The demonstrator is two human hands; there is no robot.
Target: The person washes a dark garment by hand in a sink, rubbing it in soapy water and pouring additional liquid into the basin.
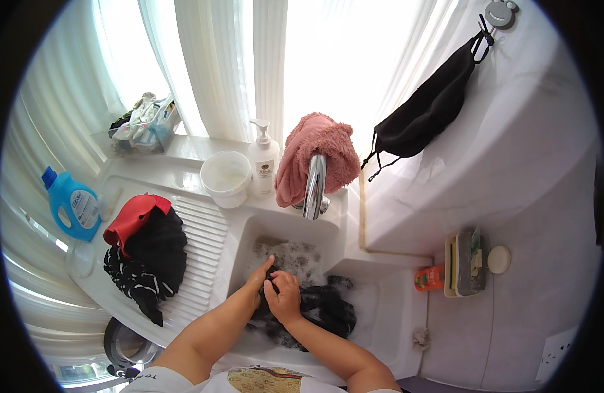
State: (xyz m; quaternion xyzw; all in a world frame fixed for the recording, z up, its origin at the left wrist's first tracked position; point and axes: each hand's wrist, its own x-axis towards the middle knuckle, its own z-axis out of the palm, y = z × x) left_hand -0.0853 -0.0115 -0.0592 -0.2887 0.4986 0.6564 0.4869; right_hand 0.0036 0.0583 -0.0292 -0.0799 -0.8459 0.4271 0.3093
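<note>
Both of my hands meet over a white sink (387, 321) of sudsy water. Black wet cloth (325, 308) lies in the water, and a bunched part of it rises between my hands. My left hand (257, 280) is closed round the cloth from the left, thumb pointing up. Pressed against it from the right, my right hand (284, 295) has its fingers curled on the same bunch. White foam (295, 255) floats behind my hands. What garment the cloth is cannot be made out.
Red and black clothes (154, 242) lie on the ribbed washboard (203, 229) at left, near a blue detergent bottle (76, 206). Behind stand a white tub (225, 180), a pump bottle (263, 160) and a chrome faucet (313, 187) draped with a pink towel (302, 150). A black mask (426, 111) hangs at right.
</note>
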